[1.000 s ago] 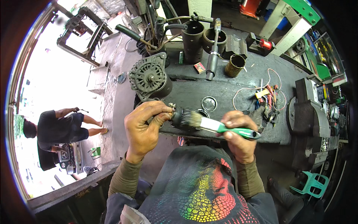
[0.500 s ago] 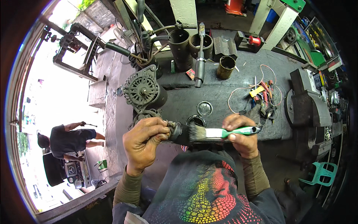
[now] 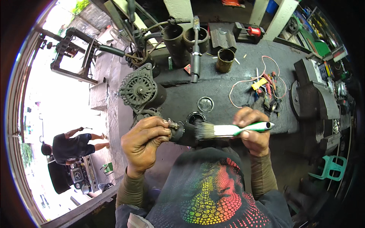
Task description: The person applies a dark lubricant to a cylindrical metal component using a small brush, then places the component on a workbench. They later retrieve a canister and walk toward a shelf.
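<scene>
My left hand (image 3: 146,141) grips a small dark cylindrical metal part (image 3: 181,132) with a short shaft end, held above the near edge of the dark workbench (image 3: 228,85). My right hand (image 3: 253,131) holds a paintbrush (image 3: 228,130) by its white and green handle. The brush bristles rest against the right side of the part. A grey alternator (image 3: 140,89) lies on the bench just beyond my left hand.
On the bench are two dark cylinders (image 3: 186,40), a rusty tin (image 3: 225,60), a long tool (image 3: 195,49), a round lid (image 3: 205,103), and tangled wires (image 3: 262,85). A vise (image 3: 313,100) stands at the right. A person (image 3: 70,146) bends over outside at the left.
Both hands and the brush have shifted slightly toward me while the brush keeps stroking the part. The view has tilted, and the person outside has moved.
</scene>
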A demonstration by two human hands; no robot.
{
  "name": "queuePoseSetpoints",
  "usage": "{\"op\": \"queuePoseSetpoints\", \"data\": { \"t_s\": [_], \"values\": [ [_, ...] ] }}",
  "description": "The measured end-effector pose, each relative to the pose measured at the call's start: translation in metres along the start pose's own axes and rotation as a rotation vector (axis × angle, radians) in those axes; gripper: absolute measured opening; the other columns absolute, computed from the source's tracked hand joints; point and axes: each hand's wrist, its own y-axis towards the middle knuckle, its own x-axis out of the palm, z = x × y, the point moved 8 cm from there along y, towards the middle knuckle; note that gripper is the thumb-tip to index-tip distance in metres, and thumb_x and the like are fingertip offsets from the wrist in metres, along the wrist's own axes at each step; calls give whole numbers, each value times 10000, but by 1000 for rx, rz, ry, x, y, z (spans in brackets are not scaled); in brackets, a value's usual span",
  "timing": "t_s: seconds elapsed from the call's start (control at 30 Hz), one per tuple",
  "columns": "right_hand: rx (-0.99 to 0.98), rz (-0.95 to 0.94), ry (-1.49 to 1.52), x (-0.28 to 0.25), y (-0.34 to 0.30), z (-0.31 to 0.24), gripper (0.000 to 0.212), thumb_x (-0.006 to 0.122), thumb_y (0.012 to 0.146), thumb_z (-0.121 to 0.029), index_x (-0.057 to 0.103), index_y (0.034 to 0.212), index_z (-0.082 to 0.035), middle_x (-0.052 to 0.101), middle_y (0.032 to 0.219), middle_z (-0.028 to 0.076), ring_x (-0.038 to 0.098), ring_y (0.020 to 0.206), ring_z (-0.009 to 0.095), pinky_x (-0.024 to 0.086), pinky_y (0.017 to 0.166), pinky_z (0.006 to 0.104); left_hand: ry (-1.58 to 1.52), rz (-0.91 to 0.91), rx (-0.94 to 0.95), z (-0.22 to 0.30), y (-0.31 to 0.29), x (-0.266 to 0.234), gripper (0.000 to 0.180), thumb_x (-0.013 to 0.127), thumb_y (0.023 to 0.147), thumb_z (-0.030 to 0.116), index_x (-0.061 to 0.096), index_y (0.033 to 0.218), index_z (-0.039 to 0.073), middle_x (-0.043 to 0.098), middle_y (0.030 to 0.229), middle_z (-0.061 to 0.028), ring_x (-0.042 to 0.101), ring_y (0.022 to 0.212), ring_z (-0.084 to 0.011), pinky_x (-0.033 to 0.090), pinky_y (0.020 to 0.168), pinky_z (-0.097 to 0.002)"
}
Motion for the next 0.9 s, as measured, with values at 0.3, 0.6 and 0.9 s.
{"op": "queuePoseSetpoints", "data": {
  "t_s": [0.3, 0.6, 0.9],
  "values": [
    [62, -1, 83, -4, 3, 5, 204, 771, 830, -52, 678, 984, 44, 643, 1015, 189, 702, 819, 243, 637, 705, 379, -5, -32, 69, 4, 2, 2, 168, 846, 753, -16, 773, 903, -29, 751, 954, -128, 728, 950, -275, 579, 877, -375],
    [228, 13, 330, -22, 2, 40, 224, 719, 876, -75, 660, 1058, 41, 644, 1056, 205, 701, 825, 276, 637, 668, 393, -81, -72, 124, 10, 1, 8, 149, 841, 760, -17, 769, 890, -26, 746, 960, -124, 730, 967, -285, 586, 888, -392],
    [227, 61, 221, -26, -7, 30, 227, 728, 853, -96, 672, 1023, 45, 649, 1002, 184, 697, 797, 251, 629, 664, 374, -31, -43, 88, 9, 0, 6, 139, 828, 784, -24, 766, 907, -29, 746, 979, -132, 729, 983, -287, 578, 904, -382]
  ]
}}
